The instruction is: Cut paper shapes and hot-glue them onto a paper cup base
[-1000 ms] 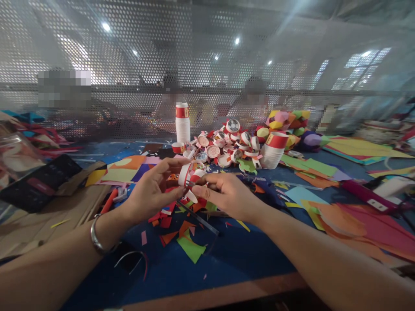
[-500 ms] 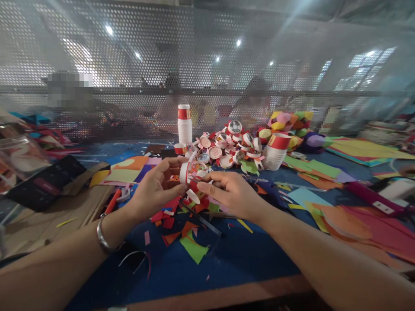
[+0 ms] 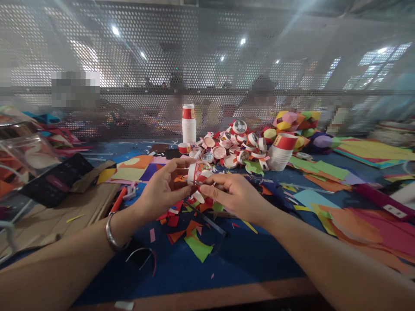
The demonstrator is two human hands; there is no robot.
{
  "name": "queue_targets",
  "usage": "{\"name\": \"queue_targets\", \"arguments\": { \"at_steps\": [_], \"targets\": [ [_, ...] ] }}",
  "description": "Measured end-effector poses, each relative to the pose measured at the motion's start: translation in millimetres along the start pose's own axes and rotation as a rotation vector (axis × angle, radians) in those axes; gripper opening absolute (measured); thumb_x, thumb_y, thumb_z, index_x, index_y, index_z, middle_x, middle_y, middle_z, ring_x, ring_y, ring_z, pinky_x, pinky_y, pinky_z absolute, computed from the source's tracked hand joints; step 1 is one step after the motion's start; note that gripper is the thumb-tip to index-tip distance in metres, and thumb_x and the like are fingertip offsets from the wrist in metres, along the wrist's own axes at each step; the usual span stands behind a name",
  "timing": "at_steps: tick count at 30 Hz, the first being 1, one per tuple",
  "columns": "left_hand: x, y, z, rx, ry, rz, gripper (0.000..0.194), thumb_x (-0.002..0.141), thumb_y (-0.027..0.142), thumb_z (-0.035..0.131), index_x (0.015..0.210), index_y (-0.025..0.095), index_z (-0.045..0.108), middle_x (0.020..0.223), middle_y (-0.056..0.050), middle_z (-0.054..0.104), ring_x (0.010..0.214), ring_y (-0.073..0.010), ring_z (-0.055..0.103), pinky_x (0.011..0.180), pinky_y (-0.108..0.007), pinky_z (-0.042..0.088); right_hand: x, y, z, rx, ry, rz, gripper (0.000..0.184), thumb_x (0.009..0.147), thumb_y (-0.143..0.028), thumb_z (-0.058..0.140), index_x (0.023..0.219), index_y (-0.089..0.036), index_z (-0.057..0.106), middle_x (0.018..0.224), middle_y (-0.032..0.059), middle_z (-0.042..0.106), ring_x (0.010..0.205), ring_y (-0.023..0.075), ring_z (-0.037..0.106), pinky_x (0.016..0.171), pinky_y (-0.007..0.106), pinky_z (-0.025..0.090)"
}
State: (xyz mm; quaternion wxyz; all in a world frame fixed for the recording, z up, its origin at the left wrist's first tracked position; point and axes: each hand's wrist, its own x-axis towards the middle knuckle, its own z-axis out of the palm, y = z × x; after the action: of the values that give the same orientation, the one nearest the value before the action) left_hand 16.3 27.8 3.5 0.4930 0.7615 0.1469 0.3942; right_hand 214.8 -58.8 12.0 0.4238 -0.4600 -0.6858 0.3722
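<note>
My left hand, a silver bangle at its wrist, holds a cut-down white paper cup with a red band between thumb and fingers. My right hand pinches at the cup's right side, thumb against curled forefinger; its fingertips partly hide what they grip. A white oval flap hangs below the cup between both hands. Beneath them lie red, orange and green paper scraps and a dark, thin strip. Just beyond is a pile of cut cup bottoms with printed discs.
A tall stack of paper cups stands at the back, and another stack leans to the right. Coloured paper sheets cover the right side. Cardboard and a black box lie left. A perforated metal screen rises behind.
The whole view has shifted slightly, so everything sits a little further right. Both hands stay at the cut cup, which has turned slightly; the white flap below is now more covered.
</note>
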Motion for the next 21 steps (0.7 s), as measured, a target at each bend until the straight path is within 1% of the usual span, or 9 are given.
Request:
{"name": "queue_targets", "arguments": {
  "at_steps": [6,11,15,18,21],
  "targets": [
    [0.6,2.5,-0.3,0.045,0.014,-0.015,0.051,0.084,0.019,0.076,0.13,0.018,0.056,0.126,-0.012,0.067,0.113,-0.0213,0.066,0.09,-0.031,0.061,0.0,2.0,-0.7,-0.032,0.01,-0.023,0.028,0.093,-0.042,0.066,0.083,-0.016,0.066,0.059,-0.0059,0.048,0.05,0.0052,0.035,0.046,0.021,0.026],
    [-0.3,4.8,-0.1,0.086,0.047,-0.04,0.055,0.082,0.023,0.078,0.132,0.018,0.056,0.127,-0.013,0.066,0.112,-0.0226,0.066,0.091,-0.034,0.06,-0.8,1.0,-0.6,-0.035,0.003,-0.029,0.033,0.095,-0.046,0.062,0.083,-0.015,0.065,0.061,-0.0047,0.051,0.052,0.0057,0.038,0.047,0.021,0.027],
    [-0.4,6.1,0.7,0.084,0.04,-0.052,0.055,0.083,0.024,0.077,0.133,0.018,0.056,0.125,-0.012,0.068,0.111,-0.0231,0.067,0.091,-0.036,0.06,-1.5,0.0,-1.5,-0.05,0.006,-0.026,0.034,0.095,-0.047,0.061,0.082,-0.016,0.064,0.061,-0.0042,0.053,0.052,0.0061,0.04,0.047,0.021,0.028],
    [-0.8,7.1,1.2,0.091,0.041,-0.056,0.055,0.083,0.024,0.077,0.134,0.019,0.057,0.121,-0.012,0.069,0.109,-0.023,0.067,0.09,-0.037,0.061,-1.3,0.4,-2.5,-0.066,0.009,-0.028,0.034,0.095,-0.047,0.061,0.082,-0.016,0.064,0.06,-0.0046,0.052,0.052,0.006,0.039,0.047,0.022,0.029],
    [-1.4,8.0,1.1,0.115,0.05,-0.045,0.055,0.082,0.023,0.077,0.134,0.019,0.058,0.123,-0.012,0.067,0.11,-0.0232,0.067,0.089,-0.037,0.061,-0.8,1.2,-3.1,-0.103,0.011,-0.041,0.034,0.095,-0.046,0.061,0.08,-0.016,0.064,0.06,-0.0049,0.051,0.052,0.0059,0.038,0.048,0.022,0.028]
  ]
}}
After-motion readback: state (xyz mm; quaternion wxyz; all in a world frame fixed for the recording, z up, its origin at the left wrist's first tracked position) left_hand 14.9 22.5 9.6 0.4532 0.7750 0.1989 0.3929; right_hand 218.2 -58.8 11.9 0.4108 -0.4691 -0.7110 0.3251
